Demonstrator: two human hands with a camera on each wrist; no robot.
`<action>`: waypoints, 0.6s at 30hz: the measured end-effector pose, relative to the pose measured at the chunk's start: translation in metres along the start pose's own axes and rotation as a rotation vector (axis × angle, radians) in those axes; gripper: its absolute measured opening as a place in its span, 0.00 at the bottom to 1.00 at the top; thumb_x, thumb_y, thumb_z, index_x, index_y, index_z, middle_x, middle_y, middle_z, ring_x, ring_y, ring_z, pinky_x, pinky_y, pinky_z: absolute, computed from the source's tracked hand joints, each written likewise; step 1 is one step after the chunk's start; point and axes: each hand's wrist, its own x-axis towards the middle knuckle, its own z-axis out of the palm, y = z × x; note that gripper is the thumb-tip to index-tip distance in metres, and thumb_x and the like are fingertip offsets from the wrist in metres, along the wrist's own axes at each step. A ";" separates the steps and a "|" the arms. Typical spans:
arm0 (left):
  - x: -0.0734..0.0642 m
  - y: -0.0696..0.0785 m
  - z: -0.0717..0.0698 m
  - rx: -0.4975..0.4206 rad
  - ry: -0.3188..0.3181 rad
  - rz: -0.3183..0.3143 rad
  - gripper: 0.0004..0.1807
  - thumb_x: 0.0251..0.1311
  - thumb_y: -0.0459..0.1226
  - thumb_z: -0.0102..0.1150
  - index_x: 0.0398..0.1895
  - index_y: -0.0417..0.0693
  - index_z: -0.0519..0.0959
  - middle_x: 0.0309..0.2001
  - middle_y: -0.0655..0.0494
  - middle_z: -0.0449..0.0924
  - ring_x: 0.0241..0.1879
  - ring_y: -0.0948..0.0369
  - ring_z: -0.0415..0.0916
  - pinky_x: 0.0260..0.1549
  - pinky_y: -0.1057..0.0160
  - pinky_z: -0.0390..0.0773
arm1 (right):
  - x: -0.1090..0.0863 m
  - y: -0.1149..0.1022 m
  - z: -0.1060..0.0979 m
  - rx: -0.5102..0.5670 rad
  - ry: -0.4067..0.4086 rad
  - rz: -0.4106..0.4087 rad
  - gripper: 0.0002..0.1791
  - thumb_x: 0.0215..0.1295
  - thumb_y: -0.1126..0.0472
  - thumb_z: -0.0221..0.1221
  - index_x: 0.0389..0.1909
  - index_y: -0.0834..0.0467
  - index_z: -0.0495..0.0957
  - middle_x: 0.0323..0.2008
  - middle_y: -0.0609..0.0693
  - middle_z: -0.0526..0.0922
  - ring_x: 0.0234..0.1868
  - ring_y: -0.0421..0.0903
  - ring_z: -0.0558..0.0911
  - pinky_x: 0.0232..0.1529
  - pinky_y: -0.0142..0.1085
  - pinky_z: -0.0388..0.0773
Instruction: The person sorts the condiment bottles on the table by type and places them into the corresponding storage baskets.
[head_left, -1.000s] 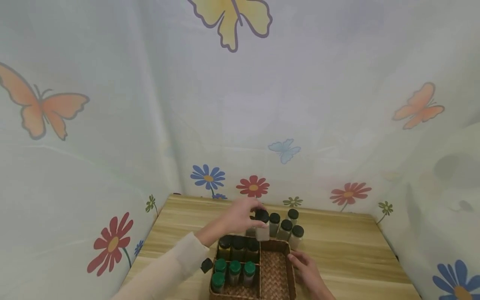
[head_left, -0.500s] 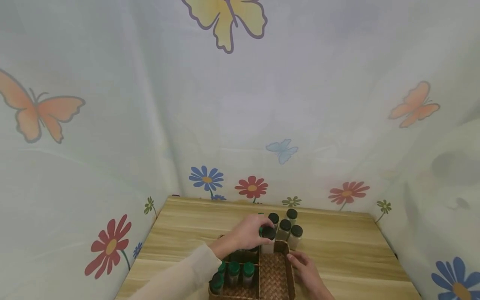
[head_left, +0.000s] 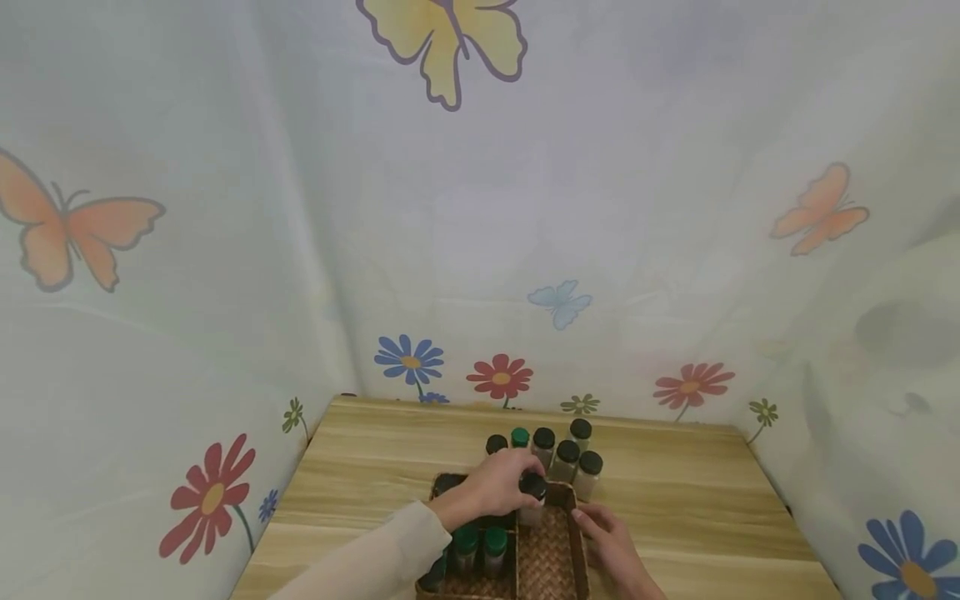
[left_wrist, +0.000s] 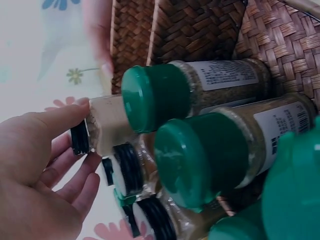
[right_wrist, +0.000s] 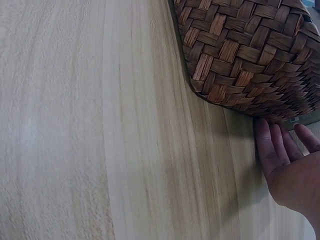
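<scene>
My left hand [head_left: 495, 483] pinches a spice jar [head_left: 532, 510] by its black cap, at the back of the long right compartment of the woven basket [head_left: 551, 558]. Pale powder shows through the jar [left_wrist: 107, 122] in the left wrist view, where thumb and fingers lie around the cap. Green-capped spice jars [left_wrist: 210, 145] stand in the basket's front left compartment. At the basket's right side, my right hand [head_left: 617, 550] touches the rim with its fingertips. The right wrist view shows straight fingers [right_wrist: 272, 142] against the basket's outer wall [right_wrist: 240, 55], low down.
Behind the basket, several more jars [head_left: 566, 458] with black caps and one green-capped jar [head_left: 520, 437] stand on the wooden table [head_left: 697, 492]. Black-capped jars in the back left compartment are mostly covered by my left arm. A flowered curtain [head_left: 480, 208] hangs around the table.
My left hand has brought the black-capped jar from above the basket's back rim forward and down into the right compartment. My right hand stays at the basket's side.
</scene>
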 end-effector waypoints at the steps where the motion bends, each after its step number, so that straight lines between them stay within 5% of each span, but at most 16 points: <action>1: 0.001 -0.001 0.002 0.000 0.000 -0.008 0.22 0.60 0.48 0.79 0.55 0.56 0.85 0.51 0.64 0.85 0.50 0.66 0.80 0.50 0.62 0.83 | 0.000 0.000 0.000 -0.001 0.000 -0.001 0.32 0.75 0.43 0.64 0.63 0.66 0.77 0.61 0.63 0.81 0.59 0.57 0.79 0.49 0.52 0.84; 18: 0.007 -0.007 0.021 -0.001 0.017 -0.094 0.22 0.57 0.48 0.81 0.52 0.53 0.86 0.48 0.63 0.84 0.49 0.65 0.81 0.48 0.60 0.84 | 0.000 0.000 0.000 0.013 -0.012 0.004 0.34 0.75 0.42 0.64 0.64 0.67 0.76 0.62 0.65 0.80 0.59 0.57 0.78 0.51 0.51 0.84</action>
